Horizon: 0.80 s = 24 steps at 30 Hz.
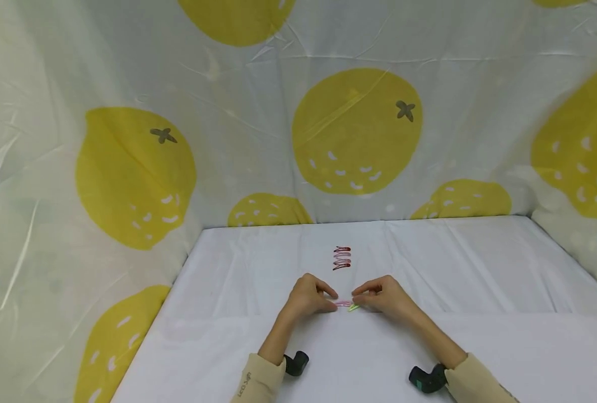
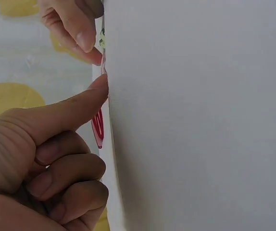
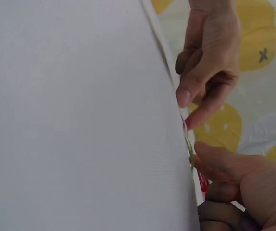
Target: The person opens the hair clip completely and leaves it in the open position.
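Note:
A pink hair clip [image 1: 343, 303] lies on the white cloth between my two hands. My left hand [image 1: 308, 295] holds its left end between thumb and index finger; the other fingers are curled in the left wrist view. Against the pink clip's right end is a green hair clip [image 1: 353, 308], set at a slant. My right hand [image 1: 386, 298] pinches this green clip with its thumb and index finger, which partly cover it. The green clip [image 3: 190, 150] appears edge-on in the right wrist view.
Farther back, several red and pink hair clips [image 1: 342, 258] lie in a column. White cloth [image 1: 218, 347] covers the table. Lemon-print fabric [image 1: 258, 129] hangs behind and at the sides. Black wrist devices [image 1: 297, 364] sit by both sleeves.

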Each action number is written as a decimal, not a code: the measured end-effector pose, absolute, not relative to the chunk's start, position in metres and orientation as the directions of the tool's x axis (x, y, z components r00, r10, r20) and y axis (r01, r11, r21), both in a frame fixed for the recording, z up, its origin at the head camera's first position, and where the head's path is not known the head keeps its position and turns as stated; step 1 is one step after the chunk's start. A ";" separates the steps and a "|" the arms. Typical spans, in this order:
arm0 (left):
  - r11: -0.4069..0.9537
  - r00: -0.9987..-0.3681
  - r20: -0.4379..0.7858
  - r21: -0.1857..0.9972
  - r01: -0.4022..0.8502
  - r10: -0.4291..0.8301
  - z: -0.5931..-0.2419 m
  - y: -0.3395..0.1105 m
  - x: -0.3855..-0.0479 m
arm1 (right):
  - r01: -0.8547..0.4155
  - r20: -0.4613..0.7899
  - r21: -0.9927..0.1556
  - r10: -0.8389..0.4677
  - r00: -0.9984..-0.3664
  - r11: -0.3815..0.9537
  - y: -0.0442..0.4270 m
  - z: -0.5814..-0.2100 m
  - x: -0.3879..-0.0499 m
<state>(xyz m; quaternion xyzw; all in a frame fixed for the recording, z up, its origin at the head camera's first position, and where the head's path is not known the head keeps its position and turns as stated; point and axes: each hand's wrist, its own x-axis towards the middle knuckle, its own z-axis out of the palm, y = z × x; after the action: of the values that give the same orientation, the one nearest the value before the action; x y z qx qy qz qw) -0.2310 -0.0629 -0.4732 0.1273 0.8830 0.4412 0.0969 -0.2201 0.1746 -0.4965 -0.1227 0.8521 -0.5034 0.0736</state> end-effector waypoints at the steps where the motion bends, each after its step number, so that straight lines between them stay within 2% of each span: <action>1: 0.586 -0.950 -0.059 0.798 0.140 0.307 -0.474 -0.061 -0.231 | -0.158 0.009 -0.869 -0.304 -0.953 0.470 0.173 -0.497 -0.219; 9: 0.602 -0.951 -0.063 0.787 0.138 0.301 -0.474 -0.059 -0.228 | -0.222 0.044 -0.843 -0.348 -0.936 0.490 0.168 -0.497 -0.216; 17: 0.533 -0.934 -0.091 0.838 0.115 0.344 -0.475 -0.065 -0.230 | -0.257 0.081 -0.876 -0.401 -0.912 0.408 0.167 -0.499 -0.216; 20: 0.521 -0.930 -0.083 0.844 0.126 0.359 -0.474 -0.065 -0.231 | -0.247 0.093 -0.879 -0.361 -0.928 0.408 0.167 -0.499 -0.216; 24: 0.501 -0.927 -0.053 0.852 0.153 0.372 -0.473 -0.065 -0.233 | -0.171 0.061 -0.893 -0.265 -0.962 0.415 0.166 -0.498 -0.217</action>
<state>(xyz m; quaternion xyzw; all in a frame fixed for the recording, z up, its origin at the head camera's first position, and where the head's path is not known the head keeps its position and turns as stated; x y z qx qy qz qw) -0.2327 -0.0652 -0.4728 0.1527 0.8585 0.4757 0.1153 -0.2167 0.1662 -0.4984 -0.1297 0.8401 -0.5248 0.0447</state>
